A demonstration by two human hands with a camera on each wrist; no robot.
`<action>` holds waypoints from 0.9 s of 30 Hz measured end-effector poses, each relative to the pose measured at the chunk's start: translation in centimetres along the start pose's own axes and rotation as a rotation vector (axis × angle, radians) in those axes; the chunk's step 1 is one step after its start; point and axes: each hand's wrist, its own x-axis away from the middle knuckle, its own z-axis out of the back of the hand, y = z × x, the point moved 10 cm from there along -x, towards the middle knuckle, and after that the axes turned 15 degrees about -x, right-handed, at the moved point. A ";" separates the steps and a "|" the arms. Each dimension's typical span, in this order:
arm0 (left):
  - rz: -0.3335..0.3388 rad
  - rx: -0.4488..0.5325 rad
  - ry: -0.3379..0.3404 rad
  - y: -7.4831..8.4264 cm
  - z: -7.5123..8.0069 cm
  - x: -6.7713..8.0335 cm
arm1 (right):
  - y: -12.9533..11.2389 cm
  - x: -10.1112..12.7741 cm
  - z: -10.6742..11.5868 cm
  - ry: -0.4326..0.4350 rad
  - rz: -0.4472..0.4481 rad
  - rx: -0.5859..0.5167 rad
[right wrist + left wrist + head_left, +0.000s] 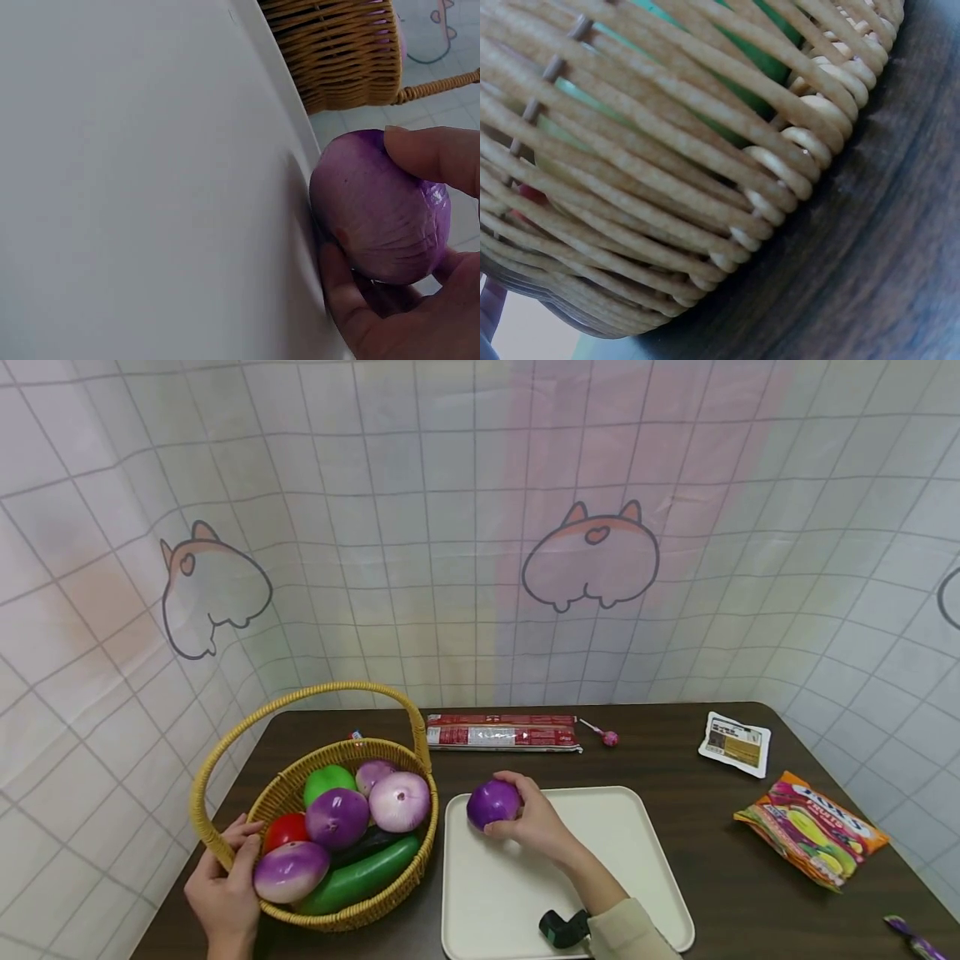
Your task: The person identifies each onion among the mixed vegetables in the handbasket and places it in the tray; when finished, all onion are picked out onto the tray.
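Observation:
My right hand point(534, 821) grips a purple onion point(492, 804) between thumb and fingers, at the far left corner of the white tray point(600, 877). In the right wrist view the onion point(375, 210) is low against the tray, and I cannot tell whether it touches. At the left, my left hand point(225, 887) holds the wicker basket point(352, 920) at its rim, where the handle joins. The basket carries several purple onions point(337, 818), a green cucumber point(367, 875), a red round vegetable point(286, 832), a green round one point(328, 781) and something dark, mostly covered.
Behind the tray lie a long red packet point(502, 732) and a pink lollipop point(609, 738). To the right are a white sachet point(735, 744), an orange candy bag point(813, 831) and a purple wrapper point(915, 938). A patterned cloth point(465, 568) hangs behind the table.

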 end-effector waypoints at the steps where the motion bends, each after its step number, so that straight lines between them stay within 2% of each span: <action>1: 0.004 -0.001 0.000 0.0 0.0 0.0 | 0.0 0.0 0.0 0.000 0.003 -0.004; 8: 0.021 0.005 -0.004 0.0 -0.1 0.0 | -0.3 0.2 -0.6 -0.059 0.024 -0.004; 12: -0.005 -0.012 -0.006 0.2 -0.1 0.0 | -0.1 0.3 -0.9 -0.093 0.023 0.005; 21: -0.019 -0.027 -0.010 0.2 0.0 0.1 | -0.2 0.4 -0.9 -0.065 0.044 0.089; 27: -0.014 -0.033 -0.011 0.2 0.0 0.0 | -0.1 0.3 -1.2 -0.100 0.049 0.111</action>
